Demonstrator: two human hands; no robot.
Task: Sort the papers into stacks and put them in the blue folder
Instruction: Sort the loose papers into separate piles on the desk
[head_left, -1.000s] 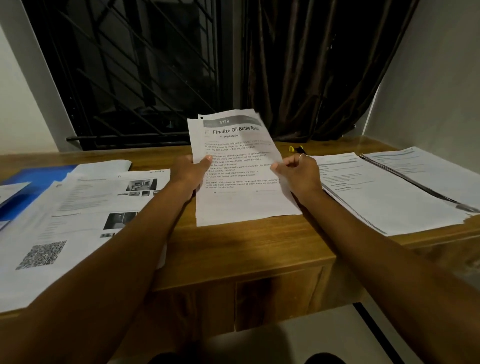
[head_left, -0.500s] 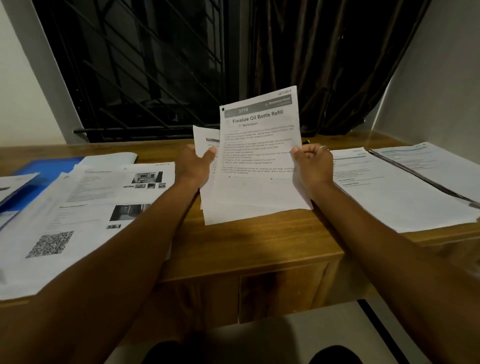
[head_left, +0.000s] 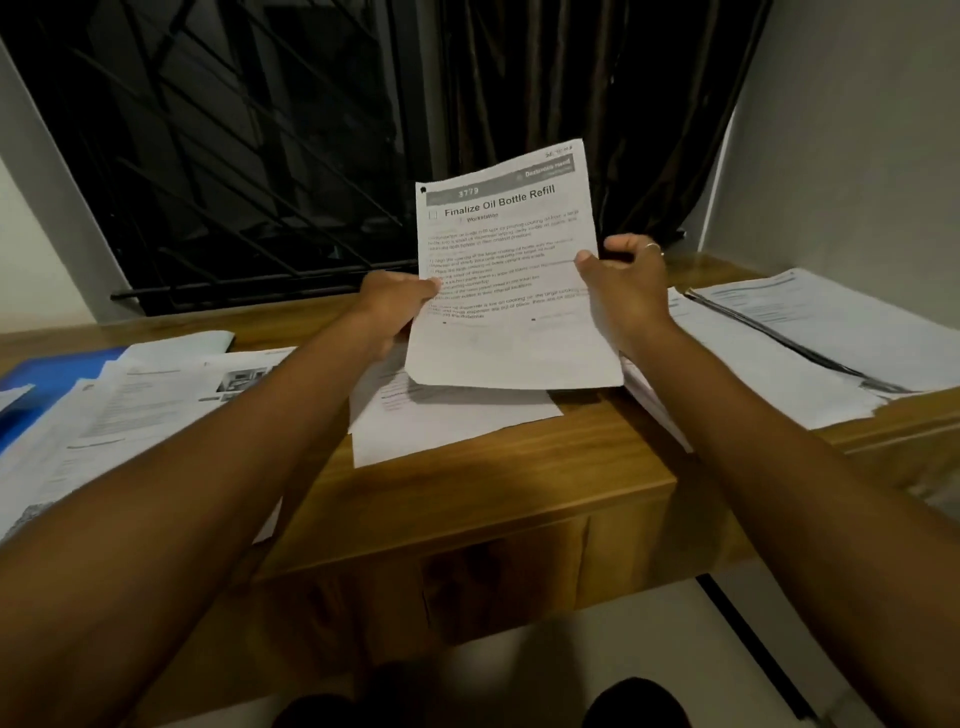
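Note:
A printed sheet headed "Finalize Oil Bottle Refill" (head_left: 506, 270) stands tilted up above the wooden desk (head_left: 478, 499). My left hand (head_left: 389, 306) pinches its left edge and my right hand (head_left: 626, 283) pinches its right edge. Under it another sheet (head_left: 457, 421) lies flat on the desk. The blue folder (head_left: 47, 379) lies at the far left, mostly covered by papers. A spread of printed papers (head_left: 130, 415) covers the left side. Another stack of papers (head_left: 779, 364) lies on the right.
A barred window (head_left: 234, 156) and a dark curtain (head_left: 597, 104) stand behind the desk. A wall (head_left: 857, 156) closes the right side. The desk's front edge runs just below my forearms, with pale floor (head_left: 623, 649) beneath.
Both hands lifted the titled sheet up and slightly right, off the sheet beneath it, which now lies flat on the desk. The camera moved closer.

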